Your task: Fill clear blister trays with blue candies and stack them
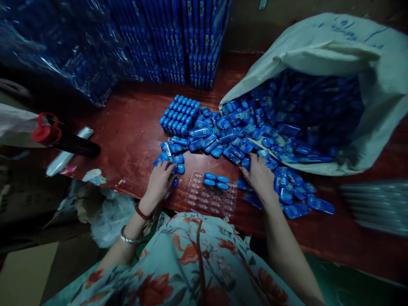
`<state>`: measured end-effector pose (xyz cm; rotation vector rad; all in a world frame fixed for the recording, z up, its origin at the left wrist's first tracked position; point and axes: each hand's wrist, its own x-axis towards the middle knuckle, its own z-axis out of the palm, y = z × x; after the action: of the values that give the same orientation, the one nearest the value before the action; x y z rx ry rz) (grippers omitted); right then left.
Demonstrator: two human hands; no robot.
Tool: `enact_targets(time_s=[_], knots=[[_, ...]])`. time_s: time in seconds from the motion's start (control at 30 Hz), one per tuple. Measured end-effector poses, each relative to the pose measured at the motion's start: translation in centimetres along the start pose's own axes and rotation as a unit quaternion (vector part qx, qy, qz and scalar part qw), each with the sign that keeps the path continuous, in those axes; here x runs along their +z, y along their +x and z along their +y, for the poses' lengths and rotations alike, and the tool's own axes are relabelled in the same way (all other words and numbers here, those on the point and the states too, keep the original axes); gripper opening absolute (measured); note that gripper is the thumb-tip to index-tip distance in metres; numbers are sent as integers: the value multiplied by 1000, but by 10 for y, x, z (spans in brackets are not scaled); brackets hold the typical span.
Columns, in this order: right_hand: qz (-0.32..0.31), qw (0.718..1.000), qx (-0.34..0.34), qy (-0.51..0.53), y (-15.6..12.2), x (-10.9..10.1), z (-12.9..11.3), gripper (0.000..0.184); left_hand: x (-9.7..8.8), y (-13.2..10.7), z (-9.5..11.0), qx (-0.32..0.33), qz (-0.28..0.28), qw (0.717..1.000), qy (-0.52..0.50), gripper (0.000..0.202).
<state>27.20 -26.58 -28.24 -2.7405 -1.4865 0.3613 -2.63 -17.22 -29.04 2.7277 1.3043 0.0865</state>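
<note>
On the tray (pixel 204 200) lie four pods (pixel 222 185). Behind it on the tabletop (pixel 127 131) spreads a packet heap (pixel 218 135); behind and right, a sack (pixel 382 80); farther behind, stacked packs (pixel 172 42); left, well apart, a bottle (pixel 79 145).

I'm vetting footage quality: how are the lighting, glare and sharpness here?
Head view: dim, blue packets sinking into shadow inside the white sack; head view: glints on the clear wrap, upper left; head view, right edge: the clear plastic stack looks blurred.

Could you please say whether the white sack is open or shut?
Open: the white sack gapes, with blue packets trailing out.
</note>
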Motion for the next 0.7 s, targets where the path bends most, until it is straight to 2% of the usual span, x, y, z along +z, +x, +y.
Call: enact_targets(time_s=[0.1,0.17,0.27,0.33,0.4,0.5,0.6,0.7], knots=[[64,991,-41,114,-2,0,14,37,2,16,13,51,-58,995,62,36],[83,965,-46,246,-14,-1,24,36,3,25,14,74,-76,991,77,37],[8,895,-15,445,-47,0,32,41,-2,28,8,106,-80,990,47,32],[-46,858,-23,510,-73,3,28,37,-11,22,3,112,-62,991,-26,33],[-38,855,-50,515,-95,10,18,29,-20,10,6,94,-34,984,-146,36],[78,884,-109,448,-111,24,1,19,-28,-11,27,46,-3,945,-323,30],[161,895,-205,361,-110,37,-6,22,-16,-23,58,14,49,896,-440,19],[150,908,-281,271,-105,37,-6,30,5,-22,81,3,126,856,-501,14]])
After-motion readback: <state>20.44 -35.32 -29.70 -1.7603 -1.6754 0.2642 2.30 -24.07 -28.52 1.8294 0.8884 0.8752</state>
